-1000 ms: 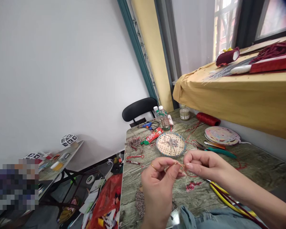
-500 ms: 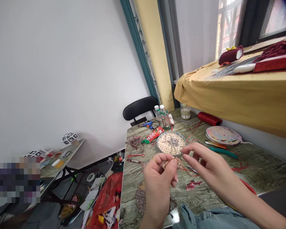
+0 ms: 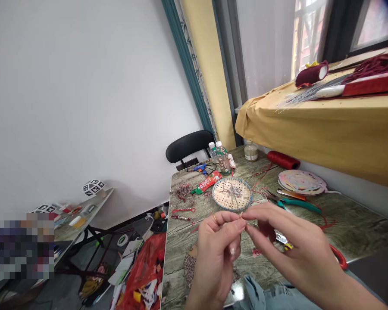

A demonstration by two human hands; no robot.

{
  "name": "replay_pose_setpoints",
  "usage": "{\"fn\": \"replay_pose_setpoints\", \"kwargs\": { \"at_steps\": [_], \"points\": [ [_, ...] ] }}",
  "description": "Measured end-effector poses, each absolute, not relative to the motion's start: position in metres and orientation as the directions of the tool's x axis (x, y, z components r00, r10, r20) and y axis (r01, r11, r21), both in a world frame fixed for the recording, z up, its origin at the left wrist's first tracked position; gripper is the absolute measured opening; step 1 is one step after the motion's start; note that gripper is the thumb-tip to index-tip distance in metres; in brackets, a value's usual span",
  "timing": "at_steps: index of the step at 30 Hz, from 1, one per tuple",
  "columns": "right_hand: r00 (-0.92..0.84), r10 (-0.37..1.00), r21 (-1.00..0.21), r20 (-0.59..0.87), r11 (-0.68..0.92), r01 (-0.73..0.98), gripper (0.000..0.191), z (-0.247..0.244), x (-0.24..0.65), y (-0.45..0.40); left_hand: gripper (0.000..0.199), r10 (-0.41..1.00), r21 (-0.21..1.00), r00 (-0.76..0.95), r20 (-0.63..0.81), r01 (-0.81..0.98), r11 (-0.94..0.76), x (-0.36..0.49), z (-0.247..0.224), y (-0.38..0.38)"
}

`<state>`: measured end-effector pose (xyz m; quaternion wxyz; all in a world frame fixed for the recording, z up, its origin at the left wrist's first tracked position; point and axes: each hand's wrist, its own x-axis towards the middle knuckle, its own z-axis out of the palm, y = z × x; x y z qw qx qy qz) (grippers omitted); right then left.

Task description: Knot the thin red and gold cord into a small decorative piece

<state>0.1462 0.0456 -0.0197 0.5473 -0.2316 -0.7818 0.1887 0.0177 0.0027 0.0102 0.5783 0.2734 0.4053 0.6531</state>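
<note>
Both hands meet fingertip to fingertip above the near part of the wood-patterned table (image 3: 177, 254). My left hand (image 3: 218, 245) is closed in a pinch on a small piece of thin cord (image 3: 241, 216), most of it hidden by the fingers. From the right, my right hand (image 3: 287, 241) pinches at the same spot, thumb and forefinger touching the cord. Just beyond the fingertips lies a round woven tray (image 3: 232, 193) with a blue-wrapped rim and small beads in it. Partly behind my left wrist is a round speckled piece (image 3: 190, 267).
Teal-handled pliers (image 3: 300, 204), a red thread spool (image 3: 283, 159) and a pastel coiled disc (image 3: 302, 181) lie at the right. Plastic bottles (image 3: 222, 159) and a red-green packet (image 3: 208, 182) stand or lie beyond the tray. Red scissor handles (image 3: 339, 257) show beside my right wrist.
My right hand has moved in to the left hand's fingertips and closed on the cord. The loop of cord seen between the hands before is now mostly hidden.
</note>
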Motion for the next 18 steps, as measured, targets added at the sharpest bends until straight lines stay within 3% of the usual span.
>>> {"fn": "replay_pose_setpoints", "kwargs": {
  "at_steps": [8, 11, 15, 18],
  "points": [
    [-0.348, 0.637, -0.637, 0.687, 0.76, 0.134, 0.016, -0.014, 0.148, 0.048, 0.017, 0.979, 0.888, -0.179, -0.095, -0.461, 0.002, 0.013, 0.007, 0.003],
    [-0.41, 0.713, -0.73, 0.569, 0.667, 0.147, 0.016, -0.009, 0.153, 0.05, 0.019, 0.974, 0.912, -0.214, -0.069, -0.41, -0.025, 0.013, 0.006, 0.002],
    [-0.548, 0.815, -0.97, 0.189, 0.243, 0.026, 0.017, -0.004, 0.161, 0.055, 0.016, 0.967, 0.915, -0.25, -0.039, -0.398, -0.066, 0.013, 0.005, 0.001],
    [-0.61, 0.791, -0.981, 0.044, -0.081, -0.176, 0.017, -0.001, 0.166, 0.059, 0.014, 0.97, 0.928, -0.242, -0.016, -0.366, -0.075, 0.013, 0.006, 0.0]
  ]
}}
